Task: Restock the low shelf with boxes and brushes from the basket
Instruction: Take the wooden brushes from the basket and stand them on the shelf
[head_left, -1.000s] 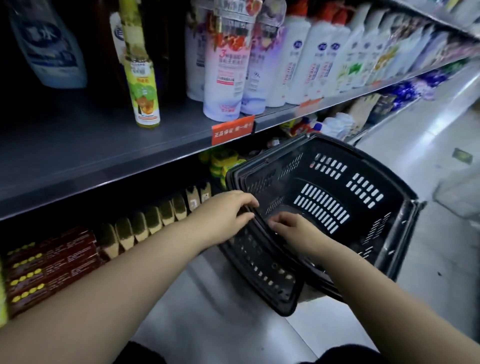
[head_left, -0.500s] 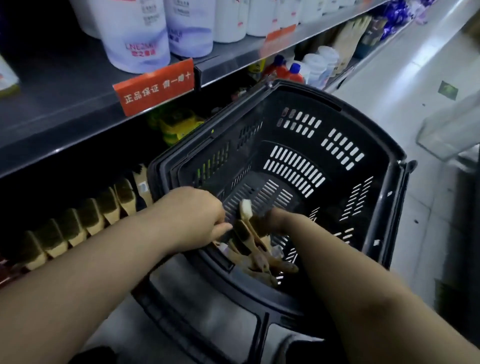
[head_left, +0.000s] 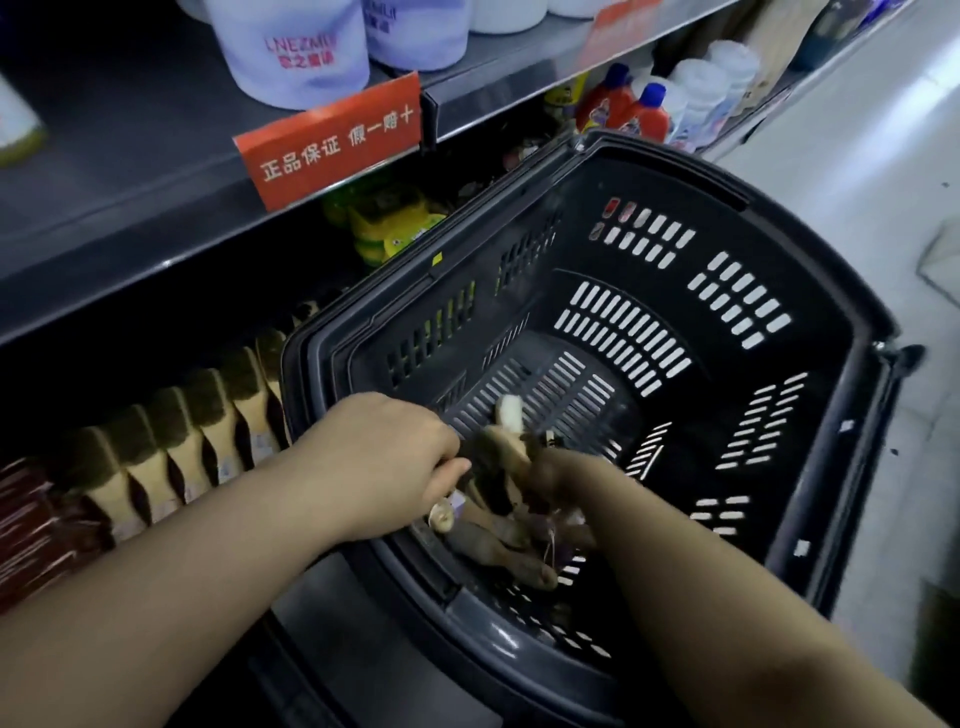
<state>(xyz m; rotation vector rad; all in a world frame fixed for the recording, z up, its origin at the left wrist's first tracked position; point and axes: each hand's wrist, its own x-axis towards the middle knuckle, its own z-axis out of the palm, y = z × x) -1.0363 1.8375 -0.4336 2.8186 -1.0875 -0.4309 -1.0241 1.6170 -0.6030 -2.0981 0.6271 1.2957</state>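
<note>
Both grips are down in the near corner of the black basket (head_left: 831, 322), shelf side: the left grip (head_left: 379, 462) curls onto the wooden brushes (head_left: 498, 540) piled there, and the right grip (head_left: 561, 475) is closed round a raised brush (head_left: 511, 447). Same holds as half a second ago. The right grip is smeared by motion, its fingers hard to make out.

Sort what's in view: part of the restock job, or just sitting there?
Job:
basket
brushes in the basket
left hand, gripping one of them
right hand, blurred, among them
shelved brush row
red boxes beside that row

Just sitting there:
white pouches
red shelf tag
red bottles
yellow-green packs
</note>
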